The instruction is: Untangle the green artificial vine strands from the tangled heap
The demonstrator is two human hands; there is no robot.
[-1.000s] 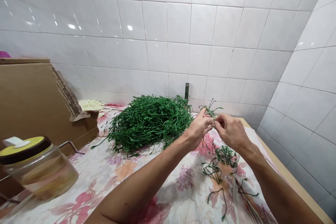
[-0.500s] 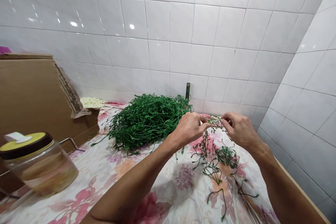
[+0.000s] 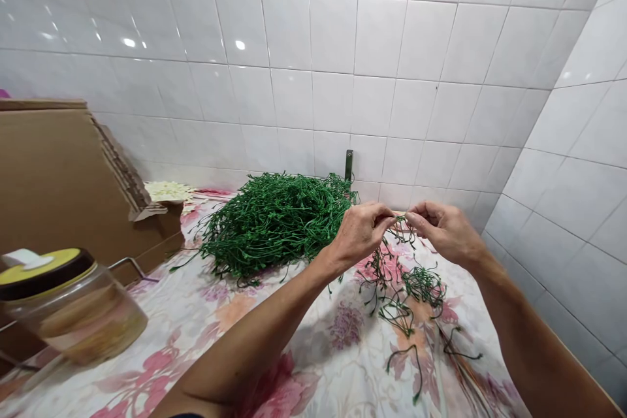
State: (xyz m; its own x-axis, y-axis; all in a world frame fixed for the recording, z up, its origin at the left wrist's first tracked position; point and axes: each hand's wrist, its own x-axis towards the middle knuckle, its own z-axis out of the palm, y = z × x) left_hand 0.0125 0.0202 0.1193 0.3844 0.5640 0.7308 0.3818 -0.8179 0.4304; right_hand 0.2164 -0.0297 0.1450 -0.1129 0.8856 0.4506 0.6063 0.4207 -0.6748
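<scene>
My left hand (image 3: 361, 228) is closed in a pinch on a thin green stem (image 3: 400, 217). Facing it, my right hand (image 3: 447, 230) pinches the same spot from the other side, fingertips almost touching the left ones. Below and behind the fingers hang more green strands with small knobbed tips, partly hidden by the hands. Left of my left hand lies a large heap of green stems (image 3: 274, 225). Under my hands, a small tangled bunch (image 3: 424, 287) and a few loose stems (image 3: 417, 366) rest on the floral cloth (image 3: 337, 372).
At the left stands a clear jar (image 3: 88, 320) with a yellow and black lid, in front of a cardboard box (image 3: 44, 176). Pale yellow pieces (image 3: 169, 191) lie behind the box. A dark upright strip (image 3: 349, 164) leans at the tiled wall (image 3: 333, 98). Thin brownish strips (image 3: 465, 372) lie front right.
My hands have come closer together, the left fingertips moving right and up a little toward the right ones. The view has shifted slightly. The heap and loose stems stay put.
</scene>
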